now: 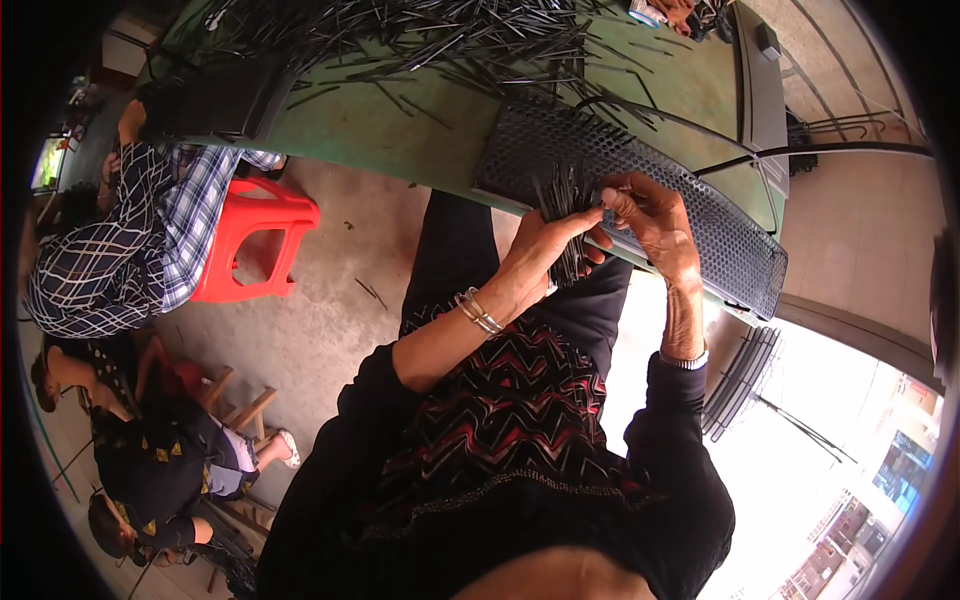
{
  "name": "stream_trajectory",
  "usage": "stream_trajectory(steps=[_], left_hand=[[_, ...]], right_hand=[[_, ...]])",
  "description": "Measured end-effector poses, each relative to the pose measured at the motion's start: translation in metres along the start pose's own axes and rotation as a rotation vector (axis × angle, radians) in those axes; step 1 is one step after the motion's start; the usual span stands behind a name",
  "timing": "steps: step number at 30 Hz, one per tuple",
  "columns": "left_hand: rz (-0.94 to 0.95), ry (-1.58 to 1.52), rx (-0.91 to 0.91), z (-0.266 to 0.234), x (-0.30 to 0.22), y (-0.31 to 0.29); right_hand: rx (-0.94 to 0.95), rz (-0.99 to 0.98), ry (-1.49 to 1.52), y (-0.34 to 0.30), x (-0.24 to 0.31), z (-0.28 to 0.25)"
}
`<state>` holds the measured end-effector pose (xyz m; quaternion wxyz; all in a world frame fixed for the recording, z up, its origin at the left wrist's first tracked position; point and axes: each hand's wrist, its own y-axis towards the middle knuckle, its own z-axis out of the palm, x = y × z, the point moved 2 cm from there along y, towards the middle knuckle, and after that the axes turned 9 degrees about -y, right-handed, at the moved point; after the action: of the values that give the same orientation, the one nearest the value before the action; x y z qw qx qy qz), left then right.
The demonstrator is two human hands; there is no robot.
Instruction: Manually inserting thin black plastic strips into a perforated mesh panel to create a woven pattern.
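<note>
A bundle of thin black sticks (568,185) stands roughly upright in my left hand (535,250), whose fingers and thumb wrap round its middle. Just right of the bundle, my right hand (660,228) is closed in a pinch, thumb against fingertips, close to my left thumb. Whatever those fingertips hold is too small to make out. Behind both hands a dark perforated metal tray (735,225) lies slanted along the near edge of the green table (400,130). Its surface is full of small holes, partly hidden by my hands.
Loose black sticks (440,45) cover the table's far side in a heap. A black cable (725,165) crosses the table at right. Left are a red plastic stool (260,215) and a person in checked clothing (100,240); other people (160,450) sit farther down. Dark slats (743,375) lie lower right.
</note>
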<state>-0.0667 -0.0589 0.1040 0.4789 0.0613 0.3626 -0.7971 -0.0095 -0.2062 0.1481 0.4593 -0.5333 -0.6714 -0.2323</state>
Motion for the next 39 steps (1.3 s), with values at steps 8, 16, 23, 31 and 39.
stream_trajectory(steps=[8,16,23,31,39], left_hand=[[0.081,0.109,0.02,0.007,0.0,-0.003],[0.105,0.023,-0.003,0.002,0.005,0.004],[0.019,0.078,-0.005,0.0,0.005,0.004],[-0.073,-0.098,-0.061,-0.001,0.006,0.0],[-0.102,-0.042,0.019,-0.001,0.014,0.003]], right_hand=[[-0.053,0.065,0.024,-0.006,-0.008,0.006],[-0.08,0.112,0.176,-0.006,-0.011,0.005],[-0.062,0.124,0.23,-0.007,-0.014,0.001],[-0.664,-0.069,-0.057,-0.004,-0.006,-0.036],[-0.808,-0.218,-0.357,0.027,-0.026,-0.034]])
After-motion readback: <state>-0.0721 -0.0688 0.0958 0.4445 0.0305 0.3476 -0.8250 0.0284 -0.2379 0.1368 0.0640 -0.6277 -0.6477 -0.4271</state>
